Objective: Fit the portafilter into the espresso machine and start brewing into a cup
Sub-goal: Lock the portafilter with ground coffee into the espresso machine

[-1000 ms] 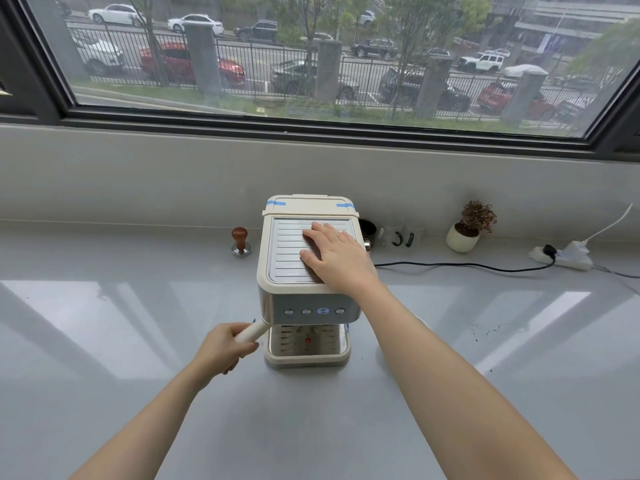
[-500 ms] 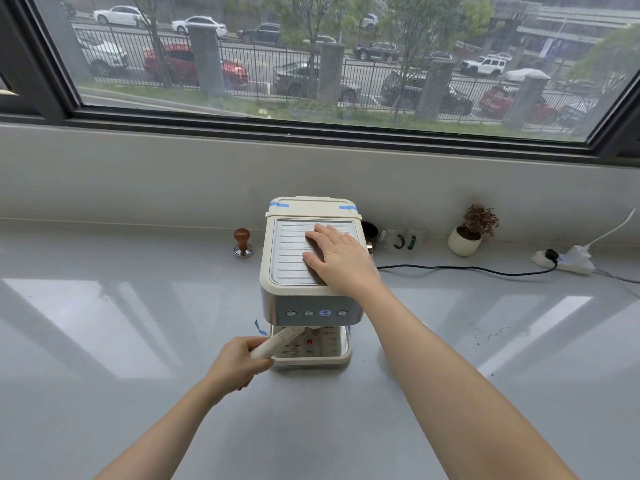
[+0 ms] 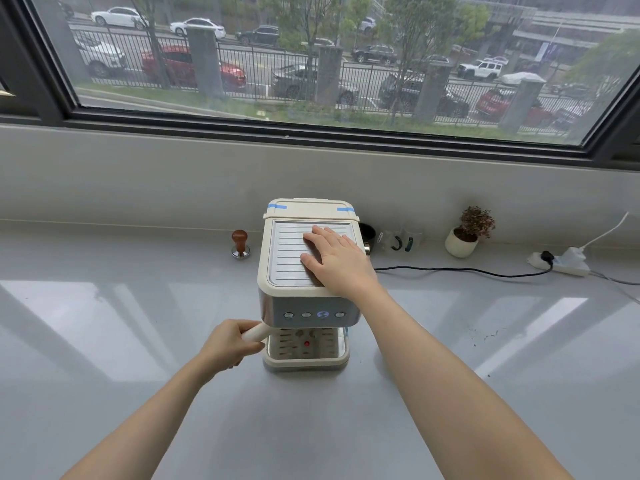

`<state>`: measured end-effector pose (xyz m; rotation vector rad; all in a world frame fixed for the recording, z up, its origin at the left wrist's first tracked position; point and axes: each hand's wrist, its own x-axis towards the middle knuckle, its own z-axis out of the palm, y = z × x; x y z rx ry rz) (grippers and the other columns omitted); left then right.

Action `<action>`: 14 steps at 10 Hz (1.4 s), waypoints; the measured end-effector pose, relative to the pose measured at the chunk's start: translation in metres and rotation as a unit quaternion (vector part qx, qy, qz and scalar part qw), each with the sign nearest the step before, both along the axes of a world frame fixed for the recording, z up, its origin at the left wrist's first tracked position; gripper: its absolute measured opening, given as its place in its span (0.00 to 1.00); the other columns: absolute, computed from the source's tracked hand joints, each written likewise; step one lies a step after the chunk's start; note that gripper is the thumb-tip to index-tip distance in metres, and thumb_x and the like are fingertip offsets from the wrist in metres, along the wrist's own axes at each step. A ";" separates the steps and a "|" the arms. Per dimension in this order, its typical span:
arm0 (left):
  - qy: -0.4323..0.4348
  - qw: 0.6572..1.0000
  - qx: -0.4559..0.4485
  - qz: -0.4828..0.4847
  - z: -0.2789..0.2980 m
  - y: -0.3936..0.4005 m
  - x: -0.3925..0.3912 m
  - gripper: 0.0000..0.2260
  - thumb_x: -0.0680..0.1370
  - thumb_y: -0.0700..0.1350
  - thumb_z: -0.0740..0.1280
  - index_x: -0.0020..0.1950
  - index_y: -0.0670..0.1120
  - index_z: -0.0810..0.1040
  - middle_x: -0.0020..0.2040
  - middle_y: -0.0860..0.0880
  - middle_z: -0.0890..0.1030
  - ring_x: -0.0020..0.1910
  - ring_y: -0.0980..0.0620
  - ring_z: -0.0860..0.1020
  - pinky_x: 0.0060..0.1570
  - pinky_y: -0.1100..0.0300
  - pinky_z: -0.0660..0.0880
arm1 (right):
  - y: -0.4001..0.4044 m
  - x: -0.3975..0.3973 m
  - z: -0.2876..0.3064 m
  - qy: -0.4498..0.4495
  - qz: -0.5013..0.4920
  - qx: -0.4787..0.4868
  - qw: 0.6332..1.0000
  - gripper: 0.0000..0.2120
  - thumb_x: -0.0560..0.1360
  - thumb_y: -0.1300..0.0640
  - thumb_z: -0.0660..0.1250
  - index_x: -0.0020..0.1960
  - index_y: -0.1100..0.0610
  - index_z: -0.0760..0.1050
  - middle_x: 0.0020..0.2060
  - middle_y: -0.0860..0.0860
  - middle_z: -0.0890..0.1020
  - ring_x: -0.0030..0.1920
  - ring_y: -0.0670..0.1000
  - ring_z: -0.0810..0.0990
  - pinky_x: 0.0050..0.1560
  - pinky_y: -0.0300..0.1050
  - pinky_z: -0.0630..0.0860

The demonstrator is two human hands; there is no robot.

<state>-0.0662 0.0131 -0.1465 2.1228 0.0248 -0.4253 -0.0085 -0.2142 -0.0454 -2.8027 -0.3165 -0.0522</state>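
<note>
At frame centre I see the espresso machine (image 3: 308,282), cream with a ribbed steel top, standing on the grey counter (image 3: 104,341) below the window (image 3: 311,64). My right hand (image 3: 337,259) lies flat and spread on the right half of the machine's top, fingers extended, gripping nothing. My left hand (image 3: 230,342), just left of the machine's lower front, is curled tightly around the cream portafilter handle (image 3: 256,331); the handle angles up and right and passes under the button panel (image 3: 313,314), where one button glows blue. The portafilter's head is hidden beneath the machine, so I cannot tell whether it is locked. The drip tray (image 3: 306,355) sits bare at the machine's base. Left of the machine stands a wooden-knobbed tamper (image 3: 240,243); to the right lie a black cable (image 3: 460,270), a small potted plant (image 3: 467,233) and a power strip (image 3: 561,263) at the right edge.
</note>
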 end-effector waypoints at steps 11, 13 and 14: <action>0.053 0.994 -0.047 0.088 -0.015 -0.068 -0.051 0.06 0.72 0.40 0.62 0.45 0.49 0.74 0.31 0.46 0.73 0.20 0.50 0.70 0.22 0.61 0.68 | -0.001 0.003 -0.002 -0.001 -0.002 -0.003 1.000 0.25 0.79 0.41 0.50 0.75 0.45 0.58 0.77 0.43 0.57 0.77 0.44 0.52 0.77 0.48 0.48; 0.220 0.956 -0.194 0.021 0.000 -0.051 -0.040 0.05 0.76 0.42 0.65 0.49 0.42 0.71 0.30 0.47 0.71 0.22 0.51 0.67 0.23 0.61 0.68 | 0.000 0.002 -0.001 0.003 -0.001 -0.016 1.000 0.25 0.79 0.41 0.48 0.75 0.45 0.57 0.78 0.43 0.56 0.77 0.45 0.50 0.77 0.47 0.46; 0.222 0.948 -0.223 0.054 -0.005 -0.054 -0.041 0.05 0.76 0.41 0.65 0.46 0.42 0.70 0.27 0.49 0.69 0.21 0.52 0.64 0.23 0.63 0.62 | 0.000 0.000 -0.001 0.003 -0.001 -0.015 1.000 0.25 0.79 0.41 0.48 0.75 0.45 0.57 0.78 0.43 0.56 0.77 0.44 0.50 0.77 0.47 0.46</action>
